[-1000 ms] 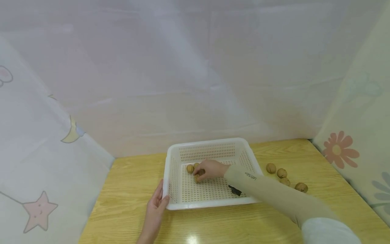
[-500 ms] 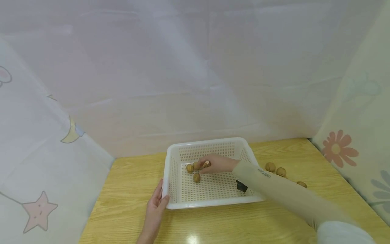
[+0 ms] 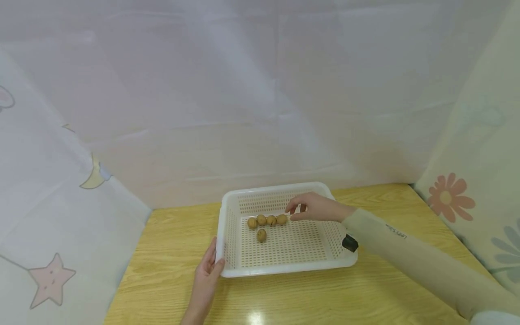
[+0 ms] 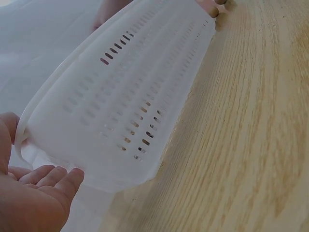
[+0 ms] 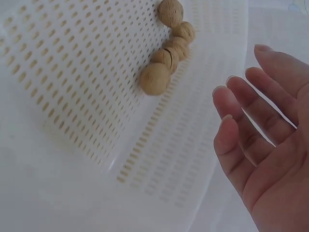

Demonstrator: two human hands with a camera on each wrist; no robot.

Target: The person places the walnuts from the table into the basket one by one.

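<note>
A white plastic basket (image 3: 290, 272) with slotted walls stands on the wooden table. My left hand (image 3: 206, 280) grips its left rim, thumb over the edge; in the left wrist view the fingers (image 4: 70, 182) lie against the outer wall. Inside, several walnuts (image 3: 271, 220) form a row near the back wall, and a single walnut (image 3: 261, 235) sits in front of them. My right hand (image 3: 314, 206) hovers over the basket just right of the row, fingers loosely bent, holding nothing. The right wrist view shows the palm (image 5: 275, 188) bare and apart from the walnuts.
Brown round things, seemingly walnuts (image 4: 216, 11), lie on the table past the basket's far end in the left wrist view; my right sleeve (image 3: 422, 253) covers that area in the head view. Printed cloth (image 3: 195, 149) hangs behind and at both sides.
My right hand set a walnut down at the right end of the row, let go, and moved up and right. Before that it released the front walnut. My left hand has stayed on the rim.
</note>
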